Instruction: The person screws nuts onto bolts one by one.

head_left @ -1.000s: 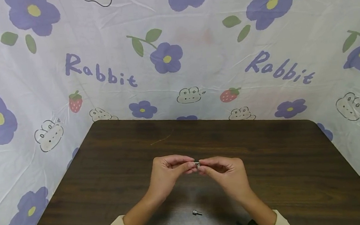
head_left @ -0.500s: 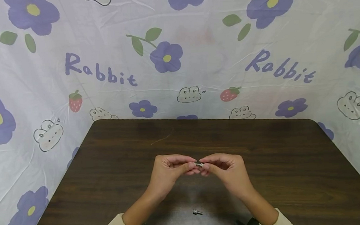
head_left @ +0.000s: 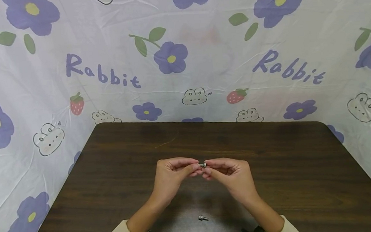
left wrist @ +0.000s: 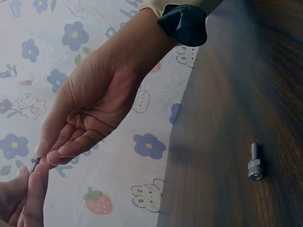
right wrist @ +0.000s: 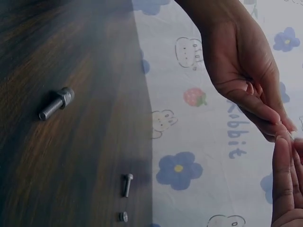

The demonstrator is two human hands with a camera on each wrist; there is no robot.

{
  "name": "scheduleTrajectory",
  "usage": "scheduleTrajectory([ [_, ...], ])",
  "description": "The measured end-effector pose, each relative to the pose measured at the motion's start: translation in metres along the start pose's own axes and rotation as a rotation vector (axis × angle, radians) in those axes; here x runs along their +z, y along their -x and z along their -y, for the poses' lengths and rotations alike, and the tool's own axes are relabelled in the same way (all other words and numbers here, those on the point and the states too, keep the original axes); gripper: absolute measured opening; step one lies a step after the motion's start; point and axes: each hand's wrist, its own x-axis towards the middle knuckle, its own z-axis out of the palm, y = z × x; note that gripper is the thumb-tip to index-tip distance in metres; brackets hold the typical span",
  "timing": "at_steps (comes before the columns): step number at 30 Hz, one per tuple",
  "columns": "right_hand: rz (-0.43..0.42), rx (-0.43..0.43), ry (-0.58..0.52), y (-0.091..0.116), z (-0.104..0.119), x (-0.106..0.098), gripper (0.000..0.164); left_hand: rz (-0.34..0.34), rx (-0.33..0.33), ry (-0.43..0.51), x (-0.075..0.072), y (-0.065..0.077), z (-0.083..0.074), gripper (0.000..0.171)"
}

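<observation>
My left hand and right hand meet above the middle of the table. Between their fingertips is a small metal bolt. The left thumb and fingers pinch one end of it. At its other end, the right thumb and index finger pinch around a wider part; whether that is the head or a nut is too small to tell. Fingers hide most of the bolt in both wrist views. Nearer me, a thicker bolt with a nut on it lies on the table.
In the right wrist view, a slim loose bolt and a small nut lie on the dark wood table. A patterned cloth hangs behind the table's far edge.
The right fingertips have shifted on the bolt's end, and more of its wider part shows now. Both hands have moved slightly away from me. The thicker bolt has stayed put.
</observation>
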Motion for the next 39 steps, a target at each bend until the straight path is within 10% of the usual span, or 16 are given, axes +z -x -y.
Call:
scheduleTrajectory([
  [7, -0.037, 0.005, 0.149, 0.001, 0.003, 0.001, 0.013, 0.032, 0.038, -0.046, 0.001, 0.000, 0.000, 0.013],
  [19, -0.002, -0.233, 0.335, -0.001, 0.005, 0.001, 0.019, 0.046, 0.145, -0.096, 0.003, 0.002, 0.001, 0.013],
  [39, 0.033, -0.190, 0.424, -0.002, 0.007, 0.004, 0.027, 0.047, 0.232, -0.109, 0.012, 0.005, 0.001, 0.009],
])
